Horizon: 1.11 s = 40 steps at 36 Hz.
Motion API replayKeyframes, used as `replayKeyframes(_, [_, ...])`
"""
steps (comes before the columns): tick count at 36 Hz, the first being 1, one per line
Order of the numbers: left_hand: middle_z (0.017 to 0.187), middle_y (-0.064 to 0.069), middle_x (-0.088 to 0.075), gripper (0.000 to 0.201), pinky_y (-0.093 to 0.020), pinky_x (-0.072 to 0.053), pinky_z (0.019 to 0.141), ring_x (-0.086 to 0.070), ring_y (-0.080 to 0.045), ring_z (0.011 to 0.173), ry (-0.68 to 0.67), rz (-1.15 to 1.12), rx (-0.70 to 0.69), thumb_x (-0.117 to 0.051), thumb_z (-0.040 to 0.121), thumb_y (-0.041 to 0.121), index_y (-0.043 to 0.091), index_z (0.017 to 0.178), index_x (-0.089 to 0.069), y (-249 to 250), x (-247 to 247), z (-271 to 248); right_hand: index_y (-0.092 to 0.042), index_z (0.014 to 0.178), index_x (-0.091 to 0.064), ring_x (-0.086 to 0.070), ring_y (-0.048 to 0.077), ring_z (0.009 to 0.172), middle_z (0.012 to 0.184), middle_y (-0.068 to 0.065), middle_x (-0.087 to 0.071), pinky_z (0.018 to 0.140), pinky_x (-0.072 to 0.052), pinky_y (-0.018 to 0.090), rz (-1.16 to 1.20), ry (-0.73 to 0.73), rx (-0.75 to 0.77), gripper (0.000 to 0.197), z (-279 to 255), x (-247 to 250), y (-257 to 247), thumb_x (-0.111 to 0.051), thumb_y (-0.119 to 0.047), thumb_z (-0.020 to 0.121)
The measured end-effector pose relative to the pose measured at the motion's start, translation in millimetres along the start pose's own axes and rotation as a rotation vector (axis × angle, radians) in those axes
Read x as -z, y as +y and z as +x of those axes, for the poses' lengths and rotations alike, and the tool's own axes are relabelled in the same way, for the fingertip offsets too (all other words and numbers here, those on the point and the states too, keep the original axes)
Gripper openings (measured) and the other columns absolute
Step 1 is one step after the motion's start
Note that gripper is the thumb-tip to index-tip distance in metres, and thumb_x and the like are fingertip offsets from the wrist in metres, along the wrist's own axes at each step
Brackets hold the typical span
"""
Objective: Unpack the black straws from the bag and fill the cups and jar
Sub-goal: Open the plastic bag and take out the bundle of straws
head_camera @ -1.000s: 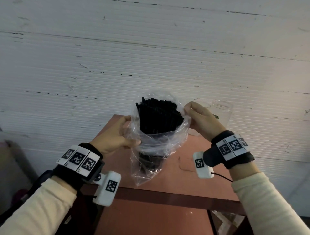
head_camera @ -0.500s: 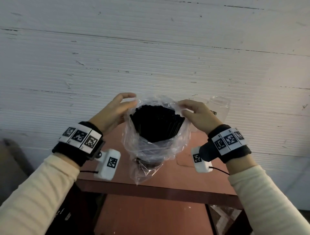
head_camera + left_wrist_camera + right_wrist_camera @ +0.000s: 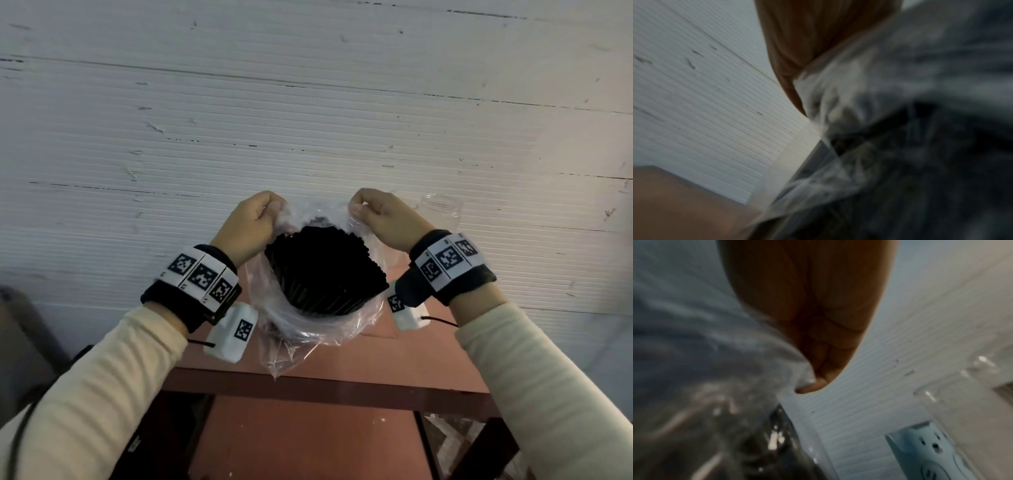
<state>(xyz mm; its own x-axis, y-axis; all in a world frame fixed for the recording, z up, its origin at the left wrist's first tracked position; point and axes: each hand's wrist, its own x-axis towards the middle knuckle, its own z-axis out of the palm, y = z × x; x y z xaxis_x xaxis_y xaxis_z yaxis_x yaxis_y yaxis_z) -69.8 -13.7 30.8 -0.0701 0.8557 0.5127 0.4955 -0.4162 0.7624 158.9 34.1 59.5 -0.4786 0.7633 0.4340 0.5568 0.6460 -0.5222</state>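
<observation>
left hand point(image 3: 251, 224) and right hand point(image 3: 383, 219) pinching bag point(image 3: 308, 329) rim, spreading it | straws point(image 3: 322, 270) fanning out | risk: thin plastic slipping, straws spilling off table point(image 3: 428, 356) | jar point(image 3: 442, 209) waiting

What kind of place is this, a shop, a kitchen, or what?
Hard to say; likely a plain workroom or storeroom. A reddish table stands against a scuffed white ribbed wall, with only a jar on it.

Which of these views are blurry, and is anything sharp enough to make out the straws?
Head view: dim but sharp, black straws clear inside the bag. Left wrist view: bag heavily smeared. Right wrist view: soft, bag blurred, glints on the jar.
</observation>
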Motion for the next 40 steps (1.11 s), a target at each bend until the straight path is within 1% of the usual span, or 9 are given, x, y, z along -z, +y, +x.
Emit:
replayKeyframes(3, [0.072, -0.016, -0.066, 0.023, -0.022, -0.042, 0.053, -0.056, -0.009, 0.051, -0.040, -0.103, 0.106, -0.035, 0.105, 0.015, 0.020, 0.107, -0.058, -7, 0, 1, -0.008, 0.095, -0.050, -0.036, 0.000, 0.042, 0.058, -0.006, -0.040, 0.045, -0.030, 0.011, 0.020, -0.057, -0.089, 0.012, 4, -7, 8, -0.040, -0.007, 0.100])
replayKeyframes(8, [0.057, 0.005, -0.060, 0.027, -0.030, -0.034, 0.058, -0.043, -0.022, 0.057, -0.072, -0.151, 0.165, -0.035, 0.104, 0.014, 0.031, 0.091, -0.053, -14, -2, -2, -0.011, 0.110, -0.051, -0.033, 0.001, 0.040, 0.060, -0.007, -0.043, 0.045, -0.033, 0.013, 0.150, -0.067, -0.093, 0.027, 0, -14, 14, -0.035, 0.004, 0.094])
replayKeyframes(11, [0.042, 0.011, -0.052, 0.028, -0.018, -0.034, 0.044, -0.045, -0.011, 0.040, -0.082, -0.202, 0.202, -0.032, 0.104, 0.009, 0.019, 0.088, -0.054, -4, 2, -5, -0.012, 0.104, -0.062, -0.045, -0.005, 0.052, 0.076, -0.012, -0.057, 0.053, -0.037, 0.008, 0.218, -0.041, -0.062, 0.019, -1, -11, 7, -0.045, -0.007, 0.098])
replayKeyframes(14, [0.064, 0.005, -0.061, 0.023, -0.021, -0.039, 0.055, -0.054, -0.006, 0.053, -0.135, -0.334, 0.237, -0.042, 0.101, 0.023, 0.015, 0.086, -0.057, -3, 7, -6, -0.014, 0.108, -0.064, -0.053, -0.017, 0.072, 0.096, -0.015, -0.061, 0.065, -0.038, 0.002, 0.223, -0.116, -0.057, 0.023, -3, -7, 4, -0.053, -0.031, 0.097])
replayKeyframes(18, [0.080, 0.012, -0.058, 0.010, -0.018, -0.039, 0.063, -0.053, 0.005, 0.059, -0.187, -0.186, 0.168, -0.059, 0.095, 0.026, 0.017, 0.090, -0.060, -13, 15, -11, -0.015, 0.100, -0.064, -0.059, -0.001, 0.087, 0.099, -0.010, -0.064, 0.086, -0.045, 0.018, 0.162, -0.129, -0.030, 0.025, 2, -9, 7, -0.063, -0.038, 0.090])
replayKeyframes(22, [0.086, 0.008, -0.067, 0.003, -0.013, -0.044, 0.072, -0.062, 0.002, 0.073, -0.193, -0.113, 0.085, -0.063, 0.093, 0.019, 0.016, 0.093, -0.064, -13, 16, -13, -0.019, 0.085, -0.057, -0.052, 0.002, 0.068, 0.076, -0.008, -0.058, 0.073, -0.042, 0.017, 0.141, -0.186, 0.022, 0.011, 13, -16, 8, -0.058, -0.020, 0.095])
replayKeyframes(30, [0.045, 0.009, -0.033, 0.017, -0.018, -0.027, 0.041, -0.027, -0.006, 0.036, -0.133, 0.011, 0.088, -0.043, 0.102, 0.010, 0.022, 0.113, -0.050, -13, 13, -9, -0.018, 0.080, -0.051, -0.034, 0.000, 0.039, 0.053, -0.011, -0.039, 0.045, -0.031, 0.012, 0.111, -0.211, -0.012, 0.022, 22, -32, 17, -0.045, -0.016, 0.101])
replayKeyframes(35, [0.072, -0.011, -0.047, 0.017, -0.036, -0.034, 0.061, -0.038, -0.025, 0.060, -0.259, -0.066, 0.157, -0.043, 0.102, 0.019, 0.028, 0.097, -0.056, -15, 17, -17, -0.010, 0.095, -0.056, -0.033, 0.001, 0.035, 0.045, -0.014, -0.042, 0.043, -0.031, 0.016, 0.097, -0.195, -0.085, 0.015, 25, -38, 25, -0.046, -0.020, 0.101])
replayKeyframes(40, [0.107, 0.001, -0.069, 0.025, -0.032, -0.046, 0.084, -0.063, -0.018, 0.101, -0.421, -0.199, 0.301, -0.045, 0.097, 0.025, 0.028, 0.108, -0.067, -13, 27, -30, -0.011, 0.099, -0.055, -0.037, 0.000, 0.038, 0.059, -0.004, -0.048, 0.046, -0.035, 0.018, 0.093, -0.094, -0.100, 0.017, 16, -37, 31, -0.050, -0.027, 0.099])
